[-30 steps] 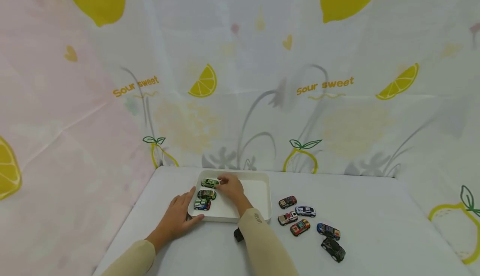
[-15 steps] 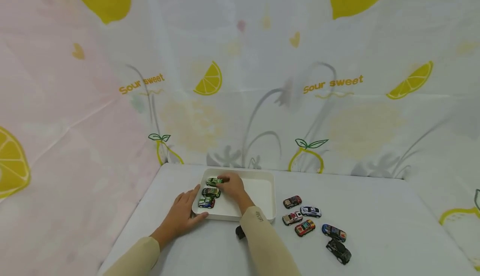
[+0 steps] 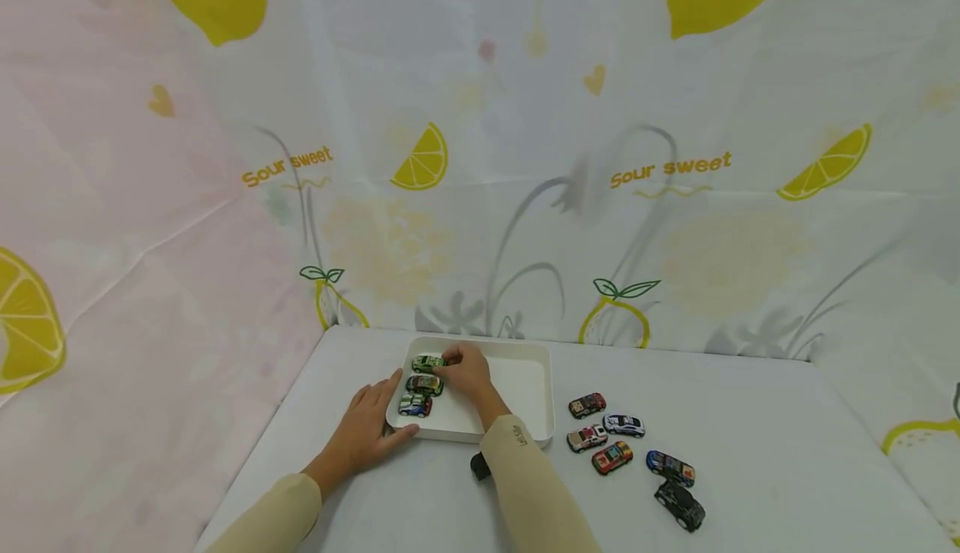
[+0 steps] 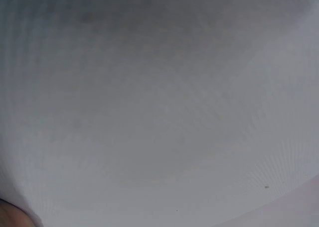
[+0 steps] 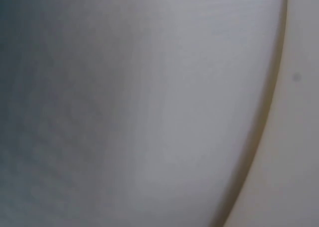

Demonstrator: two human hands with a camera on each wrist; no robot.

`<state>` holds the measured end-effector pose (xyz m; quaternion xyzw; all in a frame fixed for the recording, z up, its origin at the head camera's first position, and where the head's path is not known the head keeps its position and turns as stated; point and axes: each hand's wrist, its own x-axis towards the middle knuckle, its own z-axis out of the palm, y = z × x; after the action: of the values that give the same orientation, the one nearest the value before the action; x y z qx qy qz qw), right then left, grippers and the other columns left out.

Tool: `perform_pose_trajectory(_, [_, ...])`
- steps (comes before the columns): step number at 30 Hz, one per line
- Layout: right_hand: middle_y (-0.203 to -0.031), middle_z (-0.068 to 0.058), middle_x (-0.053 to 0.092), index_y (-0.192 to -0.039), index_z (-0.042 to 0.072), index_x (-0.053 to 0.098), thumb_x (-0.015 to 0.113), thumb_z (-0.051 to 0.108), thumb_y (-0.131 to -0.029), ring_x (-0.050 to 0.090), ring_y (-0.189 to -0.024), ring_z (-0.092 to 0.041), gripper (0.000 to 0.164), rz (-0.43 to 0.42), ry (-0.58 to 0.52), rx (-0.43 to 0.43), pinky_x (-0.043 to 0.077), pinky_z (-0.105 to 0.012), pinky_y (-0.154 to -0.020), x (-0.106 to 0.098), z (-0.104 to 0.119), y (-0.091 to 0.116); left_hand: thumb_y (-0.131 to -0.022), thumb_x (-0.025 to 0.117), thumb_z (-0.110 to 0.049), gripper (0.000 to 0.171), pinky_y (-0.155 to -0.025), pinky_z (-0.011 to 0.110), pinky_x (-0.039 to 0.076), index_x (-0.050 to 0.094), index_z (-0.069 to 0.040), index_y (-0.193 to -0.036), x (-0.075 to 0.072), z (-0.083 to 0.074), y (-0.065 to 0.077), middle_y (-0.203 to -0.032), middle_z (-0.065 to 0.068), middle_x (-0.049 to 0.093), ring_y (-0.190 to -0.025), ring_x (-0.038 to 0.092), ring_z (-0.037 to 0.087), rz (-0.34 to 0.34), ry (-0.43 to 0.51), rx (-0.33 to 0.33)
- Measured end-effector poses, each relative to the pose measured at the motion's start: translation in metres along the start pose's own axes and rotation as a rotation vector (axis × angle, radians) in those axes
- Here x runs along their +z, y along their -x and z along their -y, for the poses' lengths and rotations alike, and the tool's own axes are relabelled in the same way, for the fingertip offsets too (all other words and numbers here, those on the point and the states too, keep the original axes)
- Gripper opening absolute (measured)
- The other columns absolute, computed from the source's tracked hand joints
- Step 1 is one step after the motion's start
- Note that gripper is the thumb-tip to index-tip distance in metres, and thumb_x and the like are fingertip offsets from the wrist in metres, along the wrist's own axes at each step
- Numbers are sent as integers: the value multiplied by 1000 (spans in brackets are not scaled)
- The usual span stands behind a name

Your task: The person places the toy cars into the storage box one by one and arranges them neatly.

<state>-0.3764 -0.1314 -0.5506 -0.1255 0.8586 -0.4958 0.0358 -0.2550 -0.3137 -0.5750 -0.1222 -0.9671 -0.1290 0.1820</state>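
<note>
In the head view a white tray (image 3: 517, 426) lies at the back of the table. Three toy cars stand in a column at its left end: a green toy car (image 3: 426, 364) at the back, a dark patterned toy car (image 3: 423, 384) in the middle, a blue, white and green toy car (image 3: 415, 405) in front. My right hand (image 3: 468, 375) reaches over the tray and pinches the green car's right end with thumb and fingers. Straight-fingered, my left hand (image 3: 363, 429) rests against the tray's front left corner, thumb along the front wall.
Right of the tray several toy cars lie on the white table (image 3: 780, 453), among them a red-orange car (image 3: 612, 458), a white car (image 3: 624, 425) and a black car (image 3: 680, 505). A black object (image 3: 480, 466) is partly hidden by the right sleeve. A lemon-print cloth (image 3: 480, 228) hangs behind.
The whole head view has shifted slightly, so the scene sits a little further right. Both hands keep nearly the same places at the tray and the green car.
</note>
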Motion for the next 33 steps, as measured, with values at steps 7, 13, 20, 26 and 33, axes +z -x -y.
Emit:
perform_pose_trajectory(7, [-84,-1,65,-88,11,68,78,22,-72,57,-76,-11,22,-1,0,-2,47,-25,-68,-1,2,1,-77,52,-68,96,-105,52,29,18,-13,-148,-2,0,0,-135,9,48,-124,45,26,10,-6,-5])
perform_pose_trajectory(13, [-85,-1,65,-89,12,68,78,24,-72,57,-76,-11,23,3,-4,11,47,-26,-69,1,2,0,-77,53,-68,96,-103,52,30,19,-13,-148,1,2,0,-134,9,48,-122,45,26,-2,-15,4])
perform_pose_trajectory(20, [-92,-3,64,-99,11,67,79,31,-71,57,-83,-13,37,18,-26,40,49,-29,-74,-1,-1,-1,-78,52,-68,95,-104,52,30,20,-12,-148,-1,0,-3,-135,9,48,-123,45,26,7,-4,5])
perform_pose_trajectory(26, [-102,-6,62,-116,9,60,75,40,-73,57,-91,-18,55,46,20,30,49,-32,-78,-7,4,0,-78,51,-69,96,-105,51,29,17,-13,-148,-4,4,-5,-135,10,47,-123,44,27,27,-6,6])
perform_pose_trajectory(33, [-116,-10,57,-127,11,52,58,55,-82,57,-100,-24,64,113,255,-111,48,-39,-83,-32,18,8,-77,51,-69,96,-105,52,29,18,-15,-148,-1,1,-1,-136,11,48,-124,45,28,24,10,-19])
